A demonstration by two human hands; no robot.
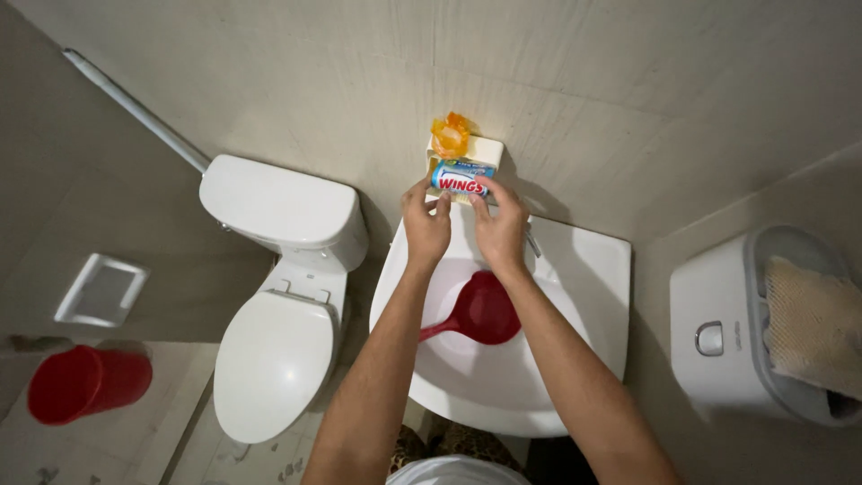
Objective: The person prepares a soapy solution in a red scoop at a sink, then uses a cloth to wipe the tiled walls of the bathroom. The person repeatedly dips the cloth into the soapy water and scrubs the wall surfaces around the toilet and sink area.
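Hands at the soap shelf above the sink.
Left hand (426, 222) and right hand (499, 224) pinch a blue soap packet (461, 179) at the wall shelf's (487, 149) front edge, beside an orange wrapper (450, 135); a red dipper (476, 313) lies in the sink (584, 269).

One package is visible: a small oblong pack (463, 180) in blue, white and red. It stands at the front edge of the cream wall shelf (485, 148) above the sink, held between the left hand (426, 224) and the right hand (499, 224).
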